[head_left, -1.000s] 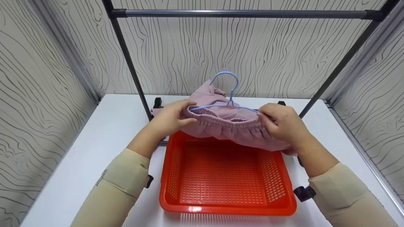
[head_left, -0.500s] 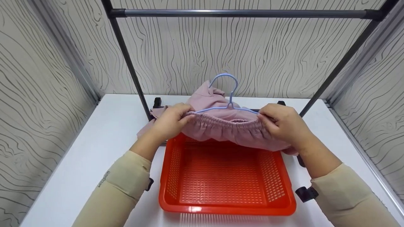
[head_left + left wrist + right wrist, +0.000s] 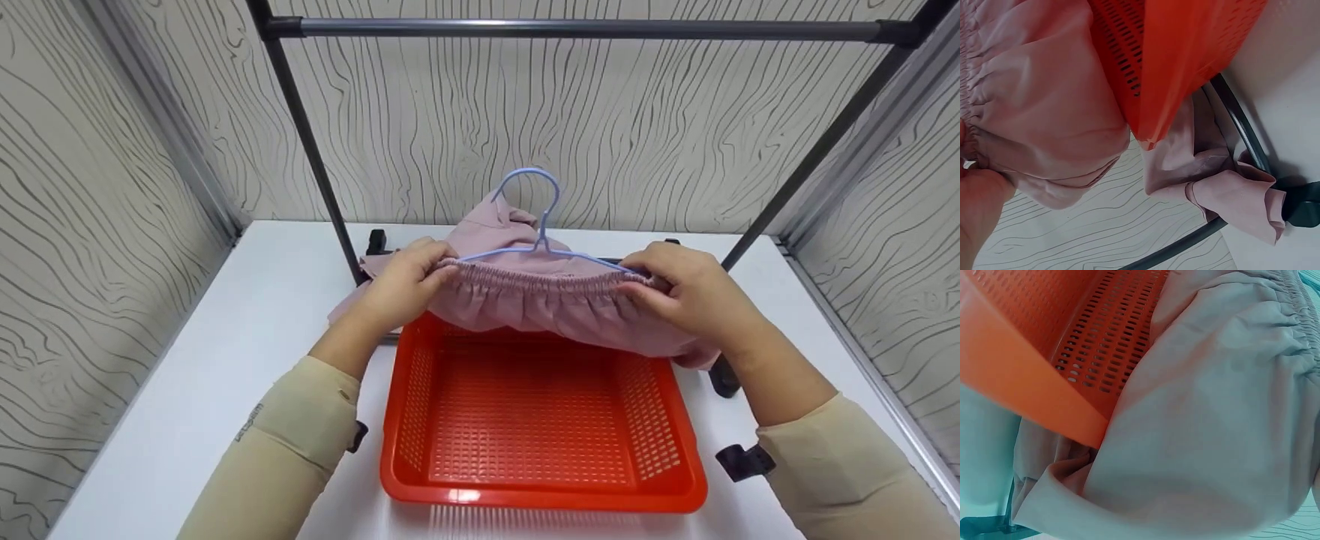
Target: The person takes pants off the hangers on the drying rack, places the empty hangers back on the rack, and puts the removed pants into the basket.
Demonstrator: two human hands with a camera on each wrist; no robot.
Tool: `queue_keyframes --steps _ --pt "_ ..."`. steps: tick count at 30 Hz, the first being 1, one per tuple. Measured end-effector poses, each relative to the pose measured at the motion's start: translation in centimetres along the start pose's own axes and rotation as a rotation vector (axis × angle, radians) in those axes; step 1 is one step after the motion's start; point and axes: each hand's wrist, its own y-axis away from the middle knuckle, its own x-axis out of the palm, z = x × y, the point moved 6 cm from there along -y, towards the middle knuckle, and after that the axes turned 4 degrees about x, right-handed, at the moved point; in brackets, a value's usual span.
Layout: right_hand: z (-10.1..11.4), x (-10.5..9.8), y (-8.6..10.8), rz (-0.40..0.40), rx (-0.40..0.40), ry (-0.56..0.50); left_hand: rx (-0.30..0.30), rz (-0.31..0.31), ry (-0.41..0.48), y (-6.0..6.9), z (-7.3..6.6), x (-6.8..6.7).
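Note:
A pink garment with a gathered elastic waistband (image 3: 536, 283) is stretched between my hands above the back of the red basket. Its bunched folds hide whether it is trousers or a skirt. A light blue hanger (image 3: 541, 244) stands hook-up at the waistband, its arms running into the band at both sides. My left hand (image 3: 401, 289) pinches the band's left end between thumb and fingers, over the hanger's end. At the opposite end, my right hand (image 3: 690, 292) pinches the band with the thumb in front. Both hanger tips are hidden. Loose cloth (image 3: 1235, 197) hangs behind the basket in the left wrist view.
The red perforated basket (image 3: 544, 501) stands on the white table (image 3: 247, 360). Behind it rises a dark clothes rack with a horizontal bar (image 3: 585, 29) and slanting posts (image 3: 307, 146). Patterned wall panels (image 3: 420, 120) enclose the back and sides.
My left thumb has closed onto the waistband, which now covers the left hanger end. My right hand has shifted slightly right, and the band is straighter, its opening drawn together.

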Motion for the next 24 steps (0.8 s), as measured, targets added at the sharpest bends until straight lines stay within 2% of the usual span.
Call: queue_keyframes --steps 4,10,15,24 --pt "-0.1 -0.3 0.0 -0.03 -0.028 0.025 0.01 -0.021 0.019 -0.1 0.2 -0.3" --pt "-0.4 -0.9 0.0 -0.033 0.0 0.052 0.027 -0.062 0.04 -0.1 0.3 -0.9" --pt "-0.5 -1.2 0.1 -0.023 -0.007 0.071 0.011 -0.072 0.034 0.0 0.7 -1.2" --pt "-1.6 -2.3 0.9 -0.088 -0.01 0.07 -0.036 -0.099 0.018 0.2 1.6 -1.5"
